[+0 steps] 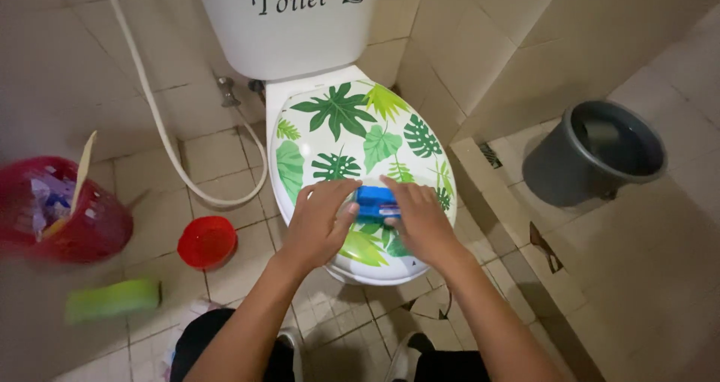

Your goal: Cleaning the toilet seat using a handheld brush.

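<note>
Blue packet (376, 203), small and rectangular, is lying on the closed toilet lid (352, 138), near its front edge, and I am holding it between both hands. My left hand (321, 221) is curling loosely against the packet's left end, fingers bent, not clenched; my right hand (420, 218) is lying over its right end with fingers spread flat. I am judging that the work is only starting: the packet is looking unopened, the leaf-patterned lid is staying down, and the green sponge (112, 299) on the floor is lying untouched. Around me, a red basket (56, 217) and a small red bowl (207, 241) are sitting to the left, well apart from the toilet. A grey bucket (600, 153) is standing beyond a raised tiled ledge (510, 224) on the right, which is narrowing the room on that side.
</note>
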